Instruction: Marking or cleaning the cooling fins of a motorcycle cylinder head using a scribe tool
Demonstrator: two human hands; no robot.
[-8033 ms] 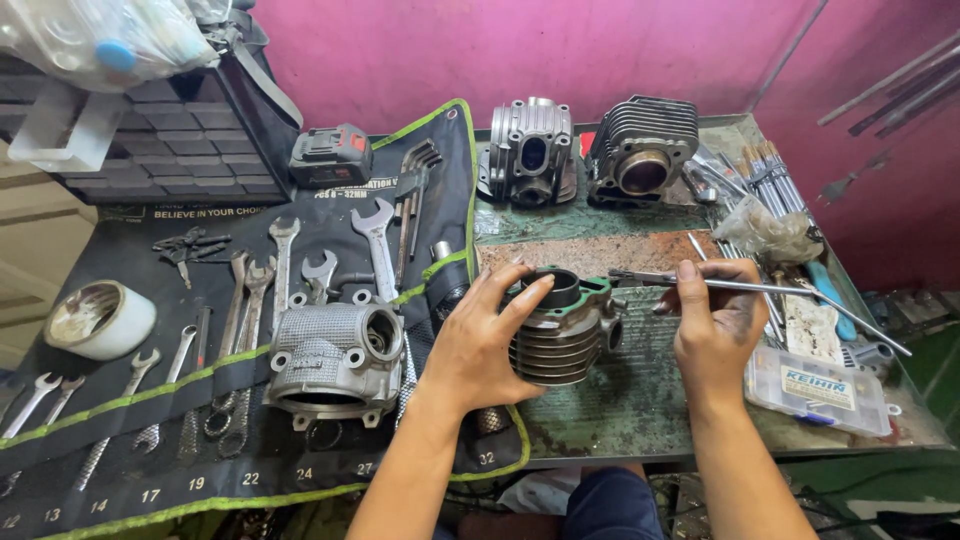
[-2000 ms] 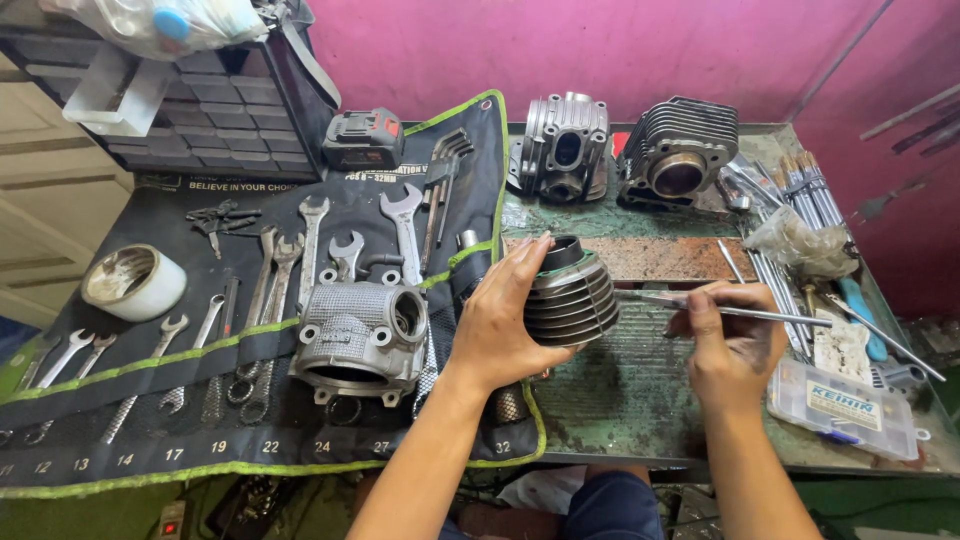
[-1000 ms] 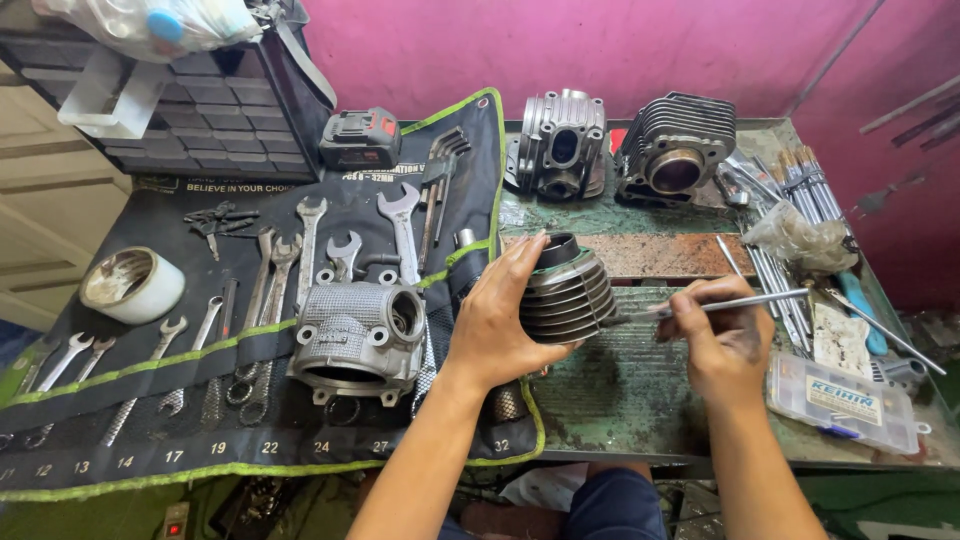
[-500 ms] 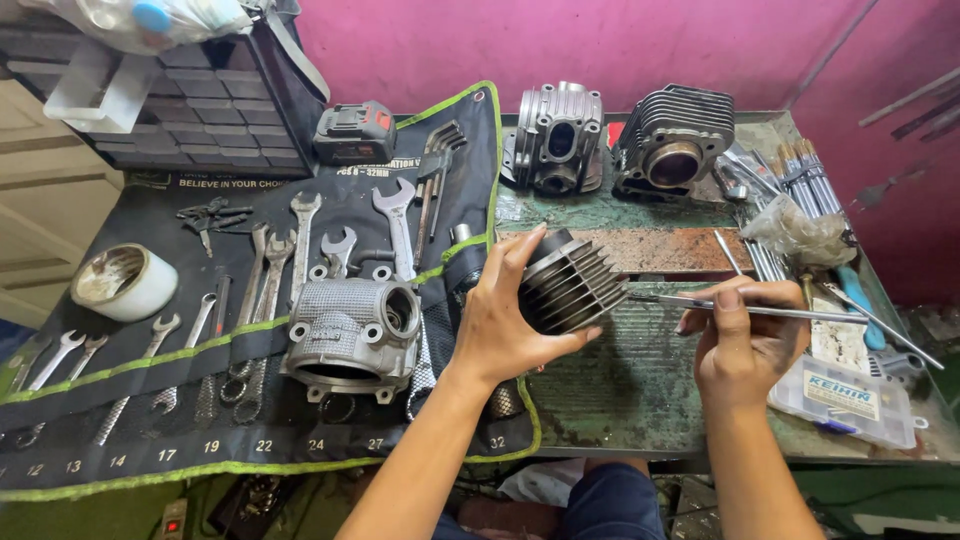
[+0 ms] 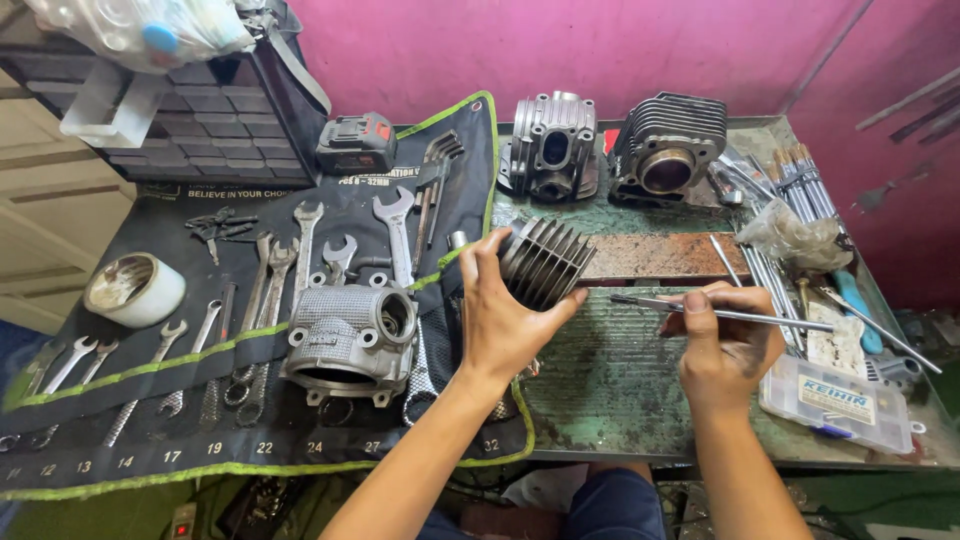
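My left hand (image 5: pixel 500 315) grips a dark finned engine cylinder (image 5: pixel 543 262), lifted off the bench and tilted so its fins face up and right. My right hand (image 5: pixel 725 340) pinches a thin metal rod tool (image 5: pixel 720 312), held level with its tip pointing left toward the cylinder; a small gap separates tip and fins. Both hands hover over the worn green bench top (image 5: pixel 620 385), just right of the tool mat.
A silver cylinder head (image 5: pixel 345 335) lies on the black tool mat (image 5: pixel 150 450) among several wrenches. A tape roll (image 5: pixel 135 290) sits left. At the back stand a grey cylinder head (image 5: pixel 550 150), a finned cylinder (image 5: pixel 668 150) and a battery pack (image 5: pixel 357 143). A clear parts box (image 5: pixel 838 405) and loose rods lie right.
The cylinder has gone from resting upright on the bench to being lifted and tilted in my left hand. My right hand has kept the rod and brought its tip nearer the cylinder.
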